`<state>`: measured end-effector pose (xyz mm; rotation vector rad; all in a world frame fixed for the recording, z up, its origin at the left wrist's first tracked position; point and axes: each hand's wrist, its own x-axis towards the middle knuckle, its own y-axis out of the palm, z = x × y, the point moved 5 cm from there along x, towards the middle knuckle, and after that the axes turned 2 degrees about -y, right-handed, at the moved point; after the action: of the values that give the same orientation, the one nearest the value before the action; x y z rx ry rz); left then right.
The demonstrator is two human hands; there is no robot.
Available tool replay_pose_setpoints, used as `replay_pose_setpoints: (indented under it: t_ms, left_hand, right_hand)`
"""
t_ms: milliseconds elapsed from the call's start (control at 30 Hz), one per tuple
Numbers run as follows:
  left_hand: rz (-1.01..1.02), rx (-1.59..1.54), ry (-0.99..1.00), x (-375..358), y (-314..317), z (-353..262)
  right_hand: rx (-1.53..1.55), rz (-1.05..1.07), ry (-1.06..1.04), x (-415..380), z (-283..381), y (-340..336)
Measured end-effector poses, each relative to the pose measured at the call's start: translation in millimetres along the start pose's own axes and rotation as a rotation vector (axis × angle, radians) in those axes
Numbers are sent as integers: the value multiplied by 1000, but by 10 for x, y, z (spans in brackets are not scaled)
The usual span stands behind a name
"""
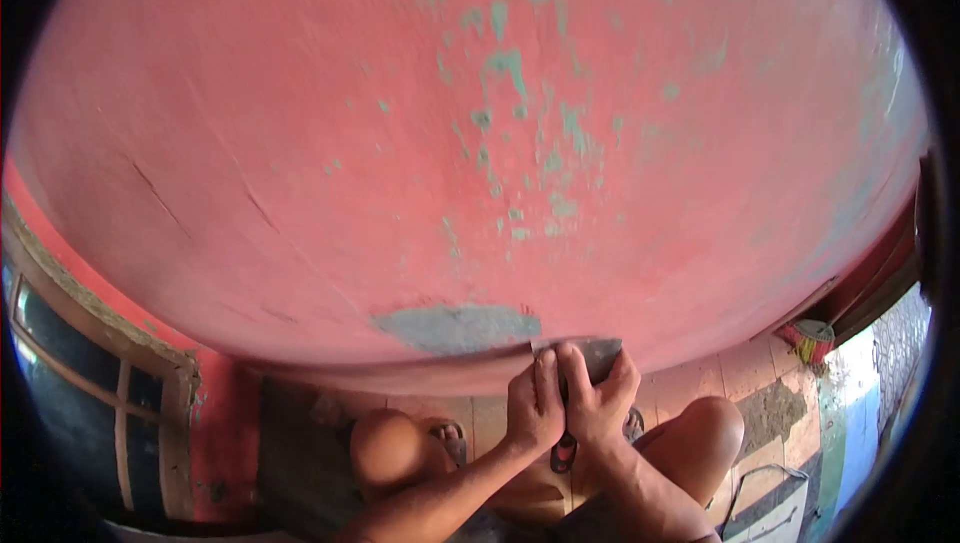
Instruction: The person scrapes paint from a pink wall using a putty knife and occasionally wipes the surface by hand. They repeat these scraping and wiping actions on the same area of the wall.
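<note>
A flat metal scraper blade (603, 355) lies with its edge against the lower part of the pink wall (300, 143). My right hand (598, 398) is closed round the scraper, thumb up along it. Beside it, my left hand (537, 403) presses against the scraper's left side with its fingers together. Just left of the blade is a bare grey patch (455, 329) in the paint. Higher up, green flecks (508, 68) show through the pink. The scraper's handle is mostly hidden by my hands.
My bent knees (388, 448) flank my arms above the tiled floor (700, 380). A wood-framed window (122, 413) is at the left. At the right are a broom head (808, 339) and a thin dark cord (740, 488).
</note>
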<state>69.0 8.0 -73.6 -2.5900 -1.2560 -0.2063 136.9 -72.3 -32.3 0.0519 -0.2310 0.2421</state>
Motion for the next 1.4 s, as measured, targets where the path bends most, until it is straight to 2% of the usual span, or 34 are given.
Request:
replay_pose_setpoints:
  t_ms: [33,100,200,300,400,633,733,767,867,1033,1100,1133,1167,1233,1267,1300,1400]
  left_hand:
    - [78,-78,-119,34,-13,-85]
    - [93,-112,-70,89,-22,-166]
    - [108,-88,-39,75,-13,-70]
    - [85,-116,-81,37,3,-35]
    - [99,-108,-146,21,1,-45]
    - [61,-104,-62,19,46,-60]
    - [68,-21,-164,-32,72,20]
    - [61,-155,-223,-52,88,47]
    - [129,-124,-143,-5,32,-126]
    - [53,-34,-4,50,76,-78]
    - [21,32,7,9,58,-109]
    - [120,-59,-89,75,31,-203]
    - [50,32,4,66,25,-210]
    - [22,9,0,24,29,-70]
    - [62,-111,-97,10,53,30]
    - [32,9,30,38,37,-73]
    - [68,-144,-59,59,41,-121]
  right_hand:
    - [15,2,11,-8,13,-2]
    - [99,4,28,23,39,-5]
    - [-47,12,19,-12,-19,-31]
    - [44,-3,55,-35,-12,-20]
    - [-139,27,37,-6,50,-52]
    - [-35,-8,7,-12,-48,-49]
    - [-109,28,1,2,-9,-76]
    - [-81,33,66,-3,7,-78]
    - [-96,-8,-31,-19,24,-95]
    - [-90,32,-10,72,94,-77]
    - [-134,60,-2,91,177,-80]
    - [-123,60,2,101,164,-98]
    - [-104,59,1,110,175,-91]
    - [-139,51,-35,74,137,-71]
    - [-106,47,-19,52,109,-62]
    - [-77,46,-3,42,89,-57]
    - [-46,53,-14,106,154,-23]
